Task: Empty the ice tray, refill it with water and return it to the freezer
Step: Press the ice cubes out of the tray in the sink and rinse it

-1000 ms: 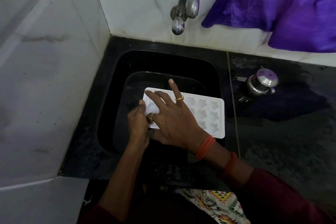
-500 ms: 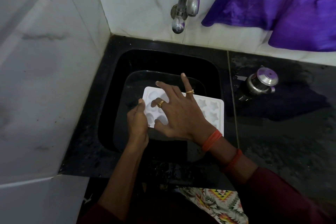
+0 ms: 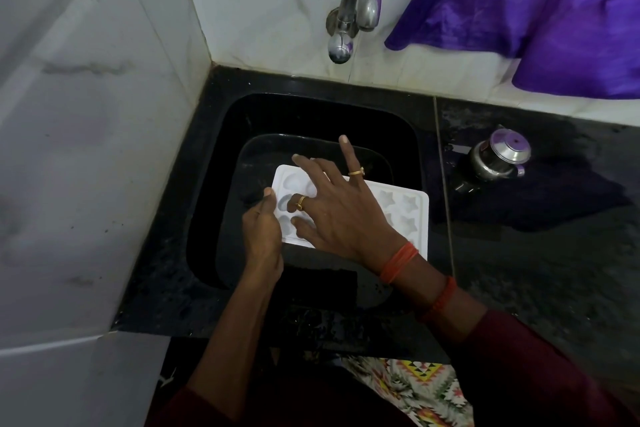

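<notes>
A patterned cloth (image 3: 426, 388) is seen nearest, at the front edge of the counter (image 3: 540, 274). Just beyond it, the white ice tray (image 3: 410, 215) is held low inside the black sink (image 3: 304, 114). Its left end is gripped by the left hand (image 3: 263, 222), with the thumb curled onto the rim. The right hand (image 3: 346, 218) is laid open across the moulds, its fingers (image 3: 308, 166) spread, and one ringed finger is lifted clear. Whether ice remains under the hands cannot be told; the star moulds at the right end look empty. Emptying is judged to be the step in hand. It would be done well if the left end were held firmly, pressure were applied mould by mould, and the tray were held over the sink so that loosened cubes are caught. Farther back, a steel pot (image 3: 498, 158) is set on the counter to the right. The tap (image 3: 356, 3) is mounted on the tiled wall, with no water seen running, and a purple cloth (image 3: 540, 10) is hung beside it.
</notes>
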A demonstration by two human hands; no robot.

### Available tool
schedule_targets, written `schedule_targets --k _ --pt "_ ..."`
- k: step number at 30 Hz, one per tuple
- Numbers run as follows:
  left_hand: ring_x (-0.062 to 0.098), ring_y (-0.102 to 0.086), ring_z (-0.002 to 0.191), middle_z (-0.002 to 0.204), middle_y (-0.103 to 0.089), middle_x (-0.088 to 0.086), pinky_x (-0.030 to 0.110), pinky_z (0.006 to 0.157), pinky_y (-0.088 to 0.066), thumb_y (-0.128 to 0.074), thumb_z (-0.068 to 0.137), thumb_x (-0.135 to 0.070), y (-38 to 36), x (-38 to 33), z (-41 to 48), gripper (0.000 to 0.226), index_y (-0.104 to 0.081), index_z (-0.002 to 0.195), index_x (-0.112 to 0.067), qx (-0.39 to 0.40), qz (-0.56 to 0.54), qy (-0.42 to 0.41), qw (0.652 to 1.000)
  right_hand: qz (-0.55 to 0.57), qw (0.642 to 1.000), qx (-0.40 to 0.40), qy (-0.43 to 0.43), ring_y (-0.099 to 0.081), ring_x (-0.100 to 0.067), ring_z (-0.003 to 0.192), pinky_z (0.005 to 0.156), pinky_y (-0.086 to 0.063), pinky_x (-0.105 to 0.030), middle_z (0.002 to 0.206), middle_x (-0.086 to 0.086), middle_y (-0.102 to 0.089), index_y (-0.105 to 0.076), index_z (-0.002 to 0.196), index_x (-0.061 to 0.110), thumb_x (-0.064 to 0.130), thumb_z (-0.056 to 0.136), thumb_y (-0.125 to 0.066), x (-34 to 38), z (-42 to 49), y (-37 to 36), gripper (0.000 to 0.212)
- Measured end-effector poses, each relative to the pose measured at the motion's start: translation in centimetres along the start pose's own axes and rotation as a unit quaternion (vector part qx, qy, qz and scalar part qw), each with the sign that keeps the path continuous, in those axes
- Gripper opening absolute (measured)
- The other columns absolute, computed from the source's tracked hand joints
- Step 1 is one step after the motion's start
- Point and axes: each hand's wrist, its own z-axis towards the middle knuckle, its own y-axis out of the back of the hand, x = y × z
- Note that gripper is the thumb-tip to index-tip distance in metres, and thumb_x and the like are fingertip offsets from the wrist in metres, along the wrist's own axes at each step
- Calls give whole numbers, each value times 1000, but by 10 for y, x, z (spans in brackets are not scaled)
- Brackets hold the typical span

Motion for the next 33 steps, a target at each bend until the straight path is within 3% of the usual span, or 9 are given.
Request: schedule_targets --k 5,14,20,27,33 --pt "32 -72 99 100 -76 10 55 98 -53 -54 101 -39 1 2 -2 32 -73 85 -19 -3 0 -3 1000 15 1000 -13 2 -57 -28 125 122 -2 -63 143 -11 -57 -78 84 29 46 87 -61 0 2 0 25" --pt "28 -70 98 90 -72 1 51 101 -52 -53 102 -40 -2 -1 -8 33 -69 80 -22 -3 10 0 1000 -3 1000 8 -16 -52 -31 131 123 -2 -62 150 -15 -50 -79 92 28 51 88 -55 3 -1 0 33" --pt "35 -72 97 92 -76 10 55 97 -54 -53 101 -41 -1 1 -11 39 -73 77 -17 -1 27 -10 1000 10 1000 -10 12 -53 -29 130 123 0 -62 151 -14 -48 -77 94 28 39 88 -48 6 -2 -1 32" --pt "36 -72 98 95 -76 11 57 95 -54 -52 102 -41 -3 0 -13 37 -73 80 -19 2 26 -5 1000 -4 1000 -4 -3 -52 -29 131 123 1 -60 149 -14 -51 -78 91 30 47 90 -54 5 -4 -2 29" --pt "36 -72 94 92 -76 11 53 90 -55 -52 103 -40 -2 -1 -14 38 -72 82 -16 6 26 -4 1000 19 999 -31 5 -54 -26 129 123 5 -61 146 -10 -54 -78 85 29 42 88 -50 6 -3 1 32"
